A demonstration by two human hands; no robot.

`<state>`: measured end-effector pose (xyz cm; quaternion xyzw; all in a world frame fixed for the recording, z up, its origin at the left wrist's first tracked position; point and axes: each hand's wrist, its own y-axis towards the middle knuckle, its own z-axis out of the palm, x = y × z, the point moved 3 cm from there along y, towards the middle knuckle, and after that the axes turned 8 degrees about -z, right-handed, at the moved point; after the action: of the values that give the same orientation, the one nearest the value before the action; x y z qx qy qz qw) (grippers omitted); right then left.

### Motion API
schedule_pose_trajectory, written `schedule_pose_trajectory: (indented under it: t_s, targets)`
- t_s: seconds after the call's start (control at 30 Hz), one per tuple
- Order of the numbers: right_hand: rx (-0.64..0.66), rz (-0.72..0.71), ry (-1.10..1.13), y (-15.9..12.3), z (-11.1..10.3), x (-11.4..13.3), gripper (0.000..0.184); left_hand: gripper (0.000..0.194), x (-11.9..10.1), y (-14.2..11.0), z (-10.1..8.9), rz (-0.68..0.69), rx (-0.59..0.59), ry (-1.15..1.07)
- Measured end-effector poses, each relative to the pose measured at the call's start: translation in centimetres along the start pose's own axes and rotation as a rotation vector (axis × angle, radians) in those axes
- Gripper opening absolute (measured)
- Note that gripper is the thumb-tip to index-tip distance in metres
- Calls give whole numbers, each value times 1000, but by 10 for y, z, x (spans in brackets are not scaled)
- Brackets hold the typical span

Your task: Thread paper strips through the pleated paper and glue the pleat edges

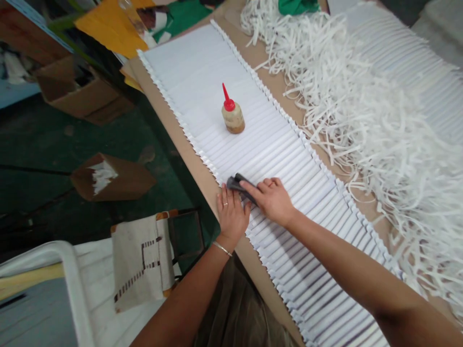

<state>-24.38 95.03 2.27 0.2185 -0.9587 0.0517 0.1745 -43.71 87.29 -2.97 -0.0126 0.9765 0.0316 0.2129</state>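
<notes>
A long row of overlapping white paper sheets (202,82) runs along the brown table (202,178), fanned like shingles. My left hand (230,214) lies flat with fingers stretched out on the near edge of the sheets. My right hand (272,196) is closed on a dark grey cloth (236,182) and presses it onto the paper just beside the left hand. A small glue bottle (232,114) with a red pointed cap stands upright on the sheets, farther up the row.
A heap of white paper strips (365,115) covers the table's right side, with a second fanned row (408,58) beyond it. Left of the table are cardboard boxes (108,177), a chair with a cloth (141,260), and yellow paper (112,26).
</notes>
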Motion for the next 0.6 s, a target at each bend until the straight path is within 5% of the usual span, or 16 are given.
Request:
schedule_pose_trajectory:
  t_s: [0.1, 0.33, 0.4, 0.5, 0.6]
  targets:
    - [13, -21, -13, 21, 8, 3, 39, 73, 1, 11, 12, -15, 26, 59]
    - [-60, 222, -284, 60, -77, -117, 53, 78, 5, 8, 12, -18, 16, 43]
    - [-81, 224, -308, 61, -80, -107, 57, 78, 6, 9, 11, -19, 12, 28]
    - [-53, 80, -284, 48, -45, -44, 55, 78, 6, 10, 12, -17, 3, 12]
    - [163, -413, -165, 36, 4, 12, 48, 79, 8, 9, 14, 0, -9, 18]
